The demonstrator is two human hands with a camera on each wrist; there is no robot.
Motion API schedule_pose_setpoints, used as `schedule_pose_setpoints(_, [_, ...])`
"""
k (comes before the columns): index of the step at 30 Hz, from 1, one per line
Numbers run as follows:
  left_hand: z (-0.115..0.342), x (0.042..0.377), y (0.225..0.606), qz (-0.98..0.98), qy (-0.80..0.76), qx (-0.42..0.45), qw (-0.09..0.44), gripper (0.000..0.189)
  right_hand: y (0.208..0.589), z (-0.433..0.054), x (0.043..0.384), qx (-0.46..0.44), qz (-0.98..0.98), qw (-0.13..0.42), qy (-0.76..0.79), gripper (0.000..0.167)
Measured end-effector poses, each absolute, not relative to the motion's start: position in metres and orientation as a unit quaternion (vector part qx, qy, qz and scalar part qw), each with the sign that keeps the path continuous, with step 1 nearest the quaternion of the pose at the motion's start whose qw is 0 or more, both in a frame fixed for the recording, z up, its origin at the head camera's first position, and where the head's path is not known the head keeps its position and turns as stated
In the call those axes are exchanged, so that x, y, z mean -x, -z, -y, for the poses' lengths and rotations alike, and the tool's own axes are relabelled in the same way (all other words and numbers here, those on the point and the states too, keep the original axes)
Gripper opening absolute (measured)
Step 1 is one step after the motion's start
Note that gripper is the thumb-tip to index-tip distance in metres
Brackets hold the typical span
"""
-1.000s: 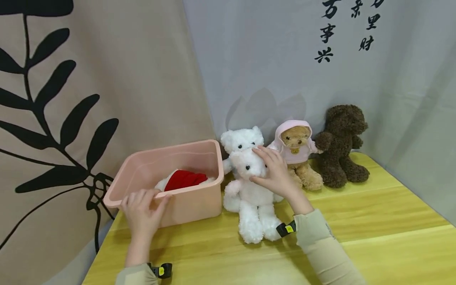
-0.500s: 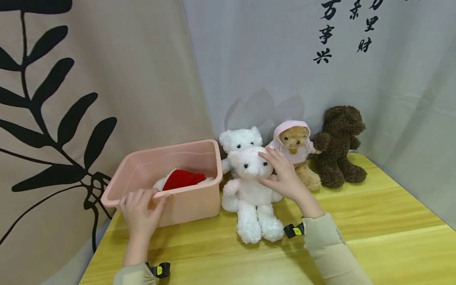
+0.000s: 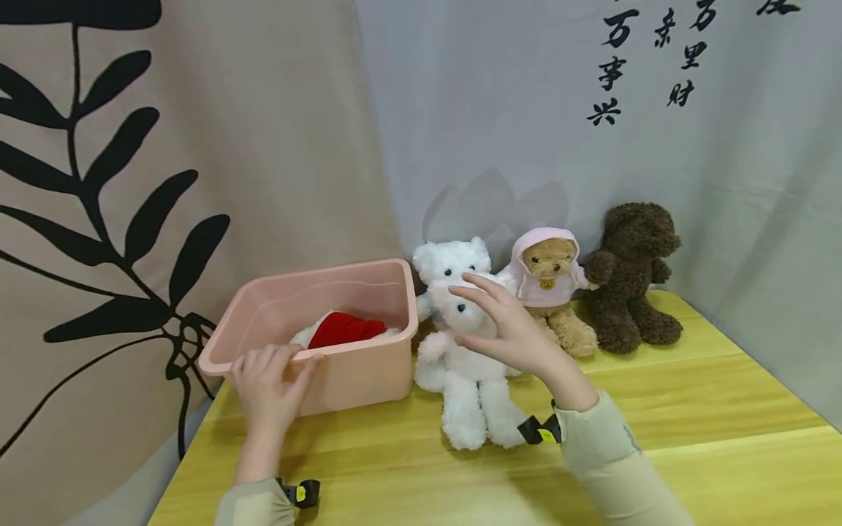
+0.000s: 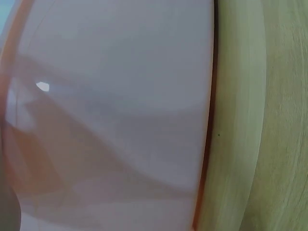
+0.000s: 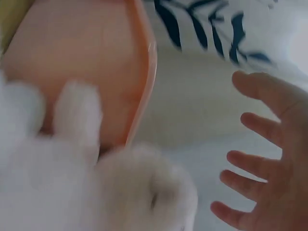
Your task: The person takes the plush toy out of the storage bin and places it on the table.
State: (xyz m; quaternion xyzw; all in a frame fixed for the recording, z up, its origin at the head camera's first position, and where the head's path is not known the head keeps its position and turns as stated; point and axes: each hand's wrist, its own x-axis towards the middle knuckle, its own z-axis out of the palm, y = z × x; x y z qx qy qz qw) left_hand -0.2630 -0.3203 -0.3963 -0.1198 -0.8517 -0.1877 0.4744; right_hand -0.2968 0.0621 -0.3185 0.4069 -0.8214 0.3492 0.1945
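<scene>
In the head view my left hand (image 3: 266, 383) grips the near rim of a pink plastic bin (image 3: 368, 376), fingers over the edge and thumb outside. Its wall (image 4: 120, 96) fills much of the left wrist view. Inside lies a white plush item with a red part (image 3: 345, 330), partly hidden. Beside the bin sits a white plush animal (image 3: 470, 365). My right hand (image 3: 520, 332) is in front of its head with fingers spread, covering part of its face. In the right wrist view that hand (image 5: 269, 159) holds nothing and is apart from the plush.
Behind the front plush sits a white plush bear (image 3: 450, 256). To its right are a tan bear in a pink hoodie (image 3: 552, 288) and a dark brown plush (image 3: 631, 277). All stand on a yellow wooden table (image 3: 723, 409) against a printed curtain (image 3: 296, 146).
My right hand draws slightly right of the front plush's head, then comes back left across its face, fingers spread. The left hand stays on the bin rim, and the plush toys stay put.
</scene>
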Motion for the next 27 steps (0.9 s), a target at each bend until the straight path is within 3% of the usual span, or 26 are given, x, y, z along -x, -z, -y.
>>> schedule_pose_setpoints(5, [0.321,0.264,0.397,0.85,0.193,0.121,0.476,0.05,0.283,-0.014,0.315,-0.478,0.773,0.124,-0.398,0.054])
schedule_pose_setpoints(9, [0.322,0.264,0.396,0.847,0.192,0.124,0.479,0.049,0.259,0.026,0.337,-0.471,0.754,0.026,-0.458,0.045])
schedule_pose_setpoints(17, [0.322,0.266,0.397,0.842,0.182,0.127,0.492,0.054,0.237,0.083,0.382,-0.34,0.785,-0.137,-0.499,0.05])
schedule_pose_setpoints(27, [0.321,0.265,0.396,0.836,0.182,0.126,0.501,0.053,0.266,0.107,0.411,-0.15,0.795,-0.307,-0.501,0.075])
